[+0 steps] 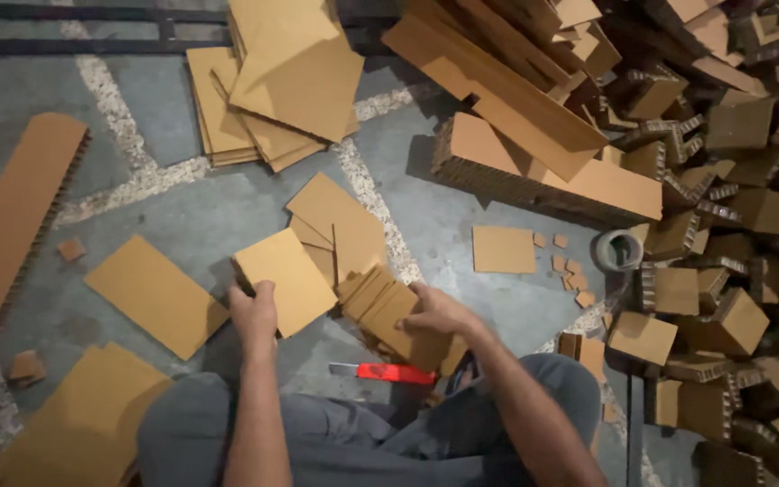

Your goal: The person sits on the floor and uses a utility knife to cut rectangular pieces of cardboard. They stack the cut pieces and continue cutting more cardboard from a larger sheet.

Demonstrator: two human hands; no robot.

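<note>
Two bare hands at work over a grey concrete floor [182,117], seen from the head camera looking down past grey-trousered knees.

Left hand [255,311]: fingers curled around the near edge of a flat rectangular cardboard piece [283,278], thumb on top. Piece held tilted, just above the floor, directly ahead of the left knee.

Right hand [437,313]: fingers spread and pressed down on a leaning row of small cardboard pieces [388,311] standing on edge on the floor between the knees. Grasp looks loose, more resting than clenched; cannot tell whether any single piece is pinched.

Red utility knife [389,372] lies on the floor just beneath the row, near the right knee, touched by neither hand.

Around them:
- larger flat cardboard sheet [155,295] on the floor left of the held piece, apart from it.
- overlapping loose sheets [335,221] just beyond the two hands.
- stack of cardboard sheets [272,90] farther off, top centre.
- long honeycomb board strip [11,225] along the left edge.
- single square sheet [503,249] with small scraps beside it, right of centre.
- roll of tape [619,250] next to those scraps.
- big heap of honeycomb cardboard offcuts [723,180] filling the right side.
</note>
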